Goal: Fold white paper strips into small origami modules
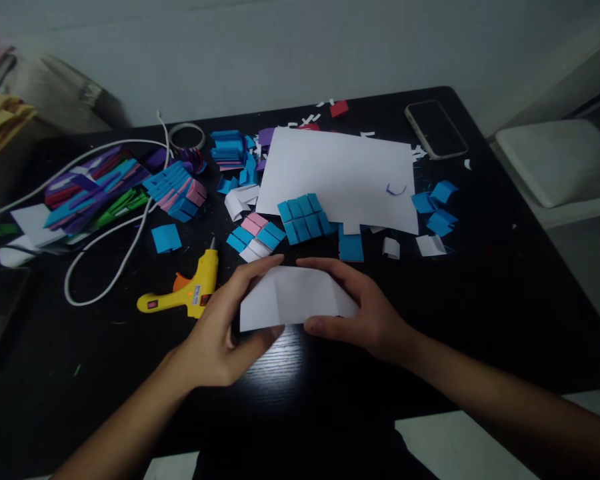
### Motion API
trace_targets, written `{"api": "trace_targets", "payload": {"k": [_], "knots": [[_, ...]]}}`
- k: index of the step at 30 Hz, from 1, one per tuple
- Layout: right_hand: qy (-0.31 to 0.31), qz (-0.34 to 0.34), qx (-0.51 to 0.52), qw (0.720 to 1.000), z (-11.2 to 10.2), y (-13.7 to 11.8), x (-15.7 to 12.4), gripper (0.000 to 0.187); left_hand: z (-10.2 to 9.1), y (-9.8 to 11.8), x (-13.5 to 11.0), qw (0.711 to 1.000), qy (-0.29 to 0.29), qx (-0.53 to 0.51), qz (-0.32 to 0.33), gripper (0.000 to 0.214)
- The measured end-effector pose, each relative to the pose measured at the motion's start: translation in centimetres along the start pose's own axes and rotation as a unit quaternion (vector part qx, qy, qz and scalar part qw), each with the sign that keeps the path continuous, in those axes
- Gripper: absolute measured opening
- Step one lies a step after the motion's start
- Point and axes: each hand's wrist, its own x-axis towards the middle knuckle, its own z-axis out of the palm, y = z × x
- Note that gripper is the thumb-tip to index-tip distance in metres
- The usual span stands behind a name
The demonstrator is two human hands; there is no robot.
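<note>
A small folded white paper (293, 297) is held over the black table (505, 293) between both hands. My left hand (225, 330) pinches its left end, thumb under and fingers over the top edge. My right hand (365, 310) grips its right end the same way. The paper shows several vertical creases. Just behind it lie folded blue paper pieces (304, 218) and pink ones (255, 223). A yellow glue gun (185, 292) lies just left of my left hand.
A large white sheet (340, 177) lies mid-table with blue folded bits (437, 207) to its right. A phone (435, 129) rests at the far right. Stacks of coloured folded paper (100, 190), a white cable (110, 267) and a tape roll (187, 135) crowd the left.
</note>
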Motion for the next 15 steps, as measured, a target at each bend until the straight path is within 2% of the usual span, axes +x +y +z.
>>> {"api": "trace_targets", "payload": {"k": [3, 5, 11, 15], "knots": [[-0.022, -0.037, -0.054, 0.998, 0.2, 0.2, -0.2, 0.077, 0.7, -0.2, 0.2, 0.997, 0.047, -0.068, -0.001, 0.043], [-0.034, -0.071, -0.081, 0.994, 0.4, 0.4, -0.3, 0.081, 1.2, -0.3, 0.2, 0.993, 0.076, -0.089, -0.012, 0.03], [-0.044, -0.175, -0.115, 0.977, 0.6, 1.0, -0.4, 0.073, 2.0, -0.4, -0.3, 0.981, 0.169, -0.089, -0.029, 0.019], [-0.039, -0.227, -0.121, 0.966, 0.7, 1.4, -0.4, 0.07, 2.2, -0.4, -0.7, 0.977, 0.19, -0.089, -0.022, 0.019]]}}
